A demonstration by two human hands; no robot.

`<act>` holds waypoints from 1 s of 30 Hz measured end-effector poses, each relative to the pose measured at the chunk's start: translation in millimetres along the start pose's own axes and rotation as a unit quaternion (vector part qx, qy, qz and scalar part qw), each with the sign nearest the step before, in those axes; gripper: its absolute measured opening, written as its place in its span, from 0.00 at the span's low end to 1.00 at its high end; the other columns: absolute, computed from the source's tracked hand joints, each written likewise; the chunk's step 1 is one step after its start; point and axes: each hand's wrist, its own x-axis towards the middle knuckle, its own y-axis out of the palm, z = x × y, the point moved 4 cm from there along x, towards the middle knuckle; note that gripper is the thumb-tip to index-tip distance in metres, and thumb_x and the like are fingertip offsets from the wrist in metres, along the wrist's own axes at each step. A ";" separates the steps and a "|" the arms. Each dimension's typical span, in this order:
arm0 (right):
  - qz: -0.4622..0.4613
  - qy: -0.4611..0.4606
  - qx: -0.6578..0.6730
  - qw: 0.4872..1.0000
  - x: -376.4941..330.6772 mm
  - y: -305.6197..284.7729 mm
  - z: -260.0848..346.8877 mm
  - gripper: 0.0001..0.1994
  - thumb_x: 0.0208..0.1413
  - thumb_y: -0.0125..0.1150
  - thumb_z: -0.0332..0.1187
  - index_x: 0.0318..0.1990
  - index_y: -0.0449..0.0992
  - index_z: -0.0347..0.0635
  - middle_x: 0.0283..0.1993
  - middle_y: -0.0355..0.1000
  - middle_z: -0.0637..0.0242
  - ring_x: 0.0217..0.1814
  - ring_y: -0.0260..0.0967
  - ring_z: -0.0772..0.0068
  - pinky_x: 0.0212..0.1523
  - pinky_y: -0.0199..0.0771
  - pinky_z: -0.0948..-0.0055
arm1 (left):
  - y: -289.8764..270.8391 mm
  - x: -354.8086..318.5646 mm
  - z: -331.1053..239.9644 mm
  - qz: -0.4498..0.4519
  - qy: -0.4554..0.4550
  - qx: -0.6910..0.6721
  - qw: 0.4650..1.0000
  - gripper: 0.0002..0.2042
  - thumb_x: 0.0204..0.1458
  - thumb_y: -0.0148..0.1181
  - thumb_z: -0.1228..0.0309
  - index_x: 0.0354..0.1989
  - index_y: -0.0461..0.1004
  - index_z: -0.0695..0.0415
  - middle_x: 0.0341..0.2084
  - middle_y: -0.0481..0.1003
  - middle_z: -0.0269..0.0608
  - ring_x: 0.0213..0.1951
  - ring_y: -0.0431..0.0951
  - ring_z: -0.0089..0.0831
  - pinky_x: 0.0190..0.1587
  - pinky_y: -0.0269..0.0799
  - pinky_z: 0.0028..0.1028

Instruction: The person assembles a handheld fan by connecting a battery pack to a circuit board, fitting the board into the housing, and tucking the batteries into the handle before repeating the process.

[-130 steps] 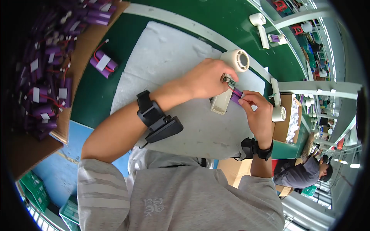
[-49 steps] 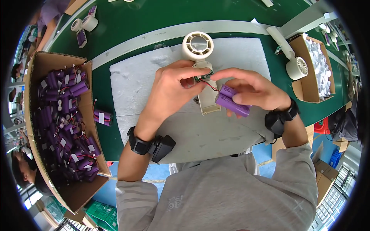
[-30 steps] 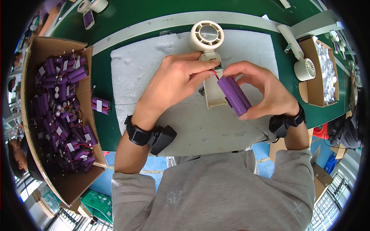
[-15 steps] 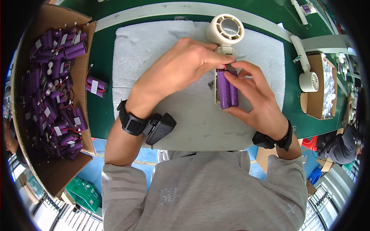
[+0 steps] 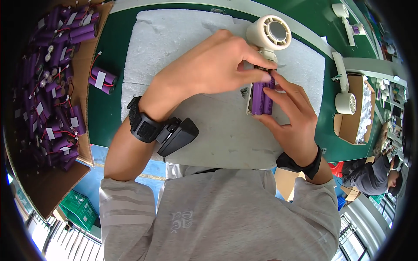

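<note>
A cream handheld fan (image 5: 269, 32) lies on the foam board, its round head away from me and its handle toward me. In the handle sits a purple battery pack (image 5: 257, 101) of two cells side by side; the handle's edge (image 5: 249, 103) shows along its left. My left hand (image 5: 213, 65) is closed at the fan's neck, thumb over the pack's top end and fingers by the neck. My right hand (image 5: 292, 106) grips the pack from the right, fingertips on its face and thumb at its lower end. Whatever lies under the left fingertips is hidden.
A cardboard box (image 5: 82, 56) full of purple battery packs stands at the left, with one loose pack (image 5: 102, 80) beside it. At the right are another cream fan (image 5: 345, 89) and a small carton (image 5: 356, 126) of white pieces. A person (image 5: 370, 176) is at far right.
The left thumb has moved down over the pack's top end, where a red wire showed before. The pack now sits closer within the handle. The whole view has shifted slightly.
</note>
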 end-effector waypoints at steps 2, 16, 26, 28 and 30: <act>-0.002 0.027 0.044 0.999 0.8 4.9 -1.0 0.27 0.28 0.76 0.21 0.44 0.75 0.36 0.58 0.67 0.55 0.50 0.71 0.59 0.45 0.79 0.67 | 0.8 -1.6 3.2 0.004 -0.007 -0.005 1.000 0.16 0.44 0.69 0.71 0.44 0.81 0.51 0.20 0.76 0.44 0.20 0.70 0.32 0.28 0.68 0.28; 0.014 0.069 0.118 0.990 24.3 -1.2 -10.1 0.37 0.28 0.76 0.21 0.53 0.67 0.41 0.54 0.61 0.62 0.47 0.68 0.64 0.42 0.74 0.73 | -7.1 10.4 -4.1 0.044 -0.082 -0.048 0.994 0.21 0.34 0.72 0.71 0.43 0.82 0.50 0.25 0.78 0.49 0.26 0.76 0.42 0.36 0.73 0.32; 0.009 0.011 0.050 0.999 11.1 -2.2 1.7 0.35 0.30 0.79 0.28 0.53 0.73 0.38 0.55 0.62 0.59 0.50 0.70 0.61 0.42 0.76 0.68 | -0.7 4.5 3.0 0.027 -0.062 -0.097 0.993 0.24 0.35 0.73 0.73 0.46 0.79 0.52 0.30 0.79 0.49 0.28 0.78 0.39 0.36 0.74 0.33; -0.001 0.027 0.044 0.999 13.8 0.3 3.2 0.35 0.33 0.78 0.29 0.54 0.72 0.37 0.55 0.63 0.59 0.48 0.71 0.61 0.42 0.76 0.68 | -1.0 2.2 5.0 -0.014 -0.020 -0.126 0.992 0.24 0.36 0.72 0.73 0.48 0.78 0.54 0.33 0.79 0.50 0.27 0.78 0.39 0.36 0.75 0.34; -0.024 0.052 0.012 0.998 26.7 -1.5 -7.7 0.34 0.35 0.77 0.31 0.54 0.72 0.37 0.55 0.63 0.58 0.48 0.71 0.59 0.42 0.76 0.67 | -2.3 3.2 6.0 -0.047 -0.029 -0.119 0.991 0.22 0.38 0.71 0.73 0.47 0.78 0.55 0.33 0.79 0.50 0.28 0.78 0.40 0.36 0.75 0.34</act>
